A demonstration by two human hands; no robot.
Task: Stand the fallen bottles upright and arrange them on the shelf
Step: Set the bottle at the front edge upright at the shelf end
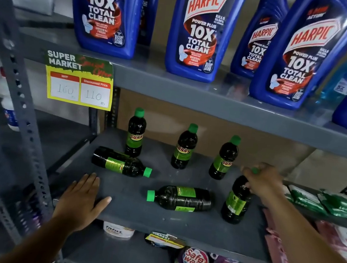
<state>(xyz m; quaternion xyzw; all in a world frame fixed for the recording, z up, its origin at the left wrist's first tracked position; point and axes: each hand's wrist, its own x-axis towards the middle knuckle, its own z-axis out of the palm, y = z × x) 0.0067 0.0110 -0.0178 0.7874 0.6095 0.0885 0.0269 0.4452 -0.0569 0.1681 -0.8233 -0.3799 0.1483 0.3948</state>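
Dark bottles with green caps and green labels stand and lie on the grey middle shelf (pixel 127 209). Three stand upright at the back: a left bottle (pixel 135 134), a middle bottle (pixel 184 148) and a right bottle (pixel 223 160). Two lie on their sides: one fallen bottle at the left (pixel 120 163) with its cap pointing right, another fallen bottle in the middle (pixel 181 198) with its cap pointing left. My right hand (pixel 263 180) grips the neck and cap of a bottle at the right (pixel 236 202), which stands almost upright. My left hand (pixel 81 198) lies flat and empty on the shelf's front left.
Large blue Harpic bottles (pixel 198 30) line the shelf above, with a yellow price tag (pixel 79 88) on its front edge. Green packets (pixel 324 203) and pink packs (pixel 341 241) crowd the right end. A perforated steel post (pixel 20 111) stands left. Detergent pouches (pixel 193 262) sit on the shelf below.
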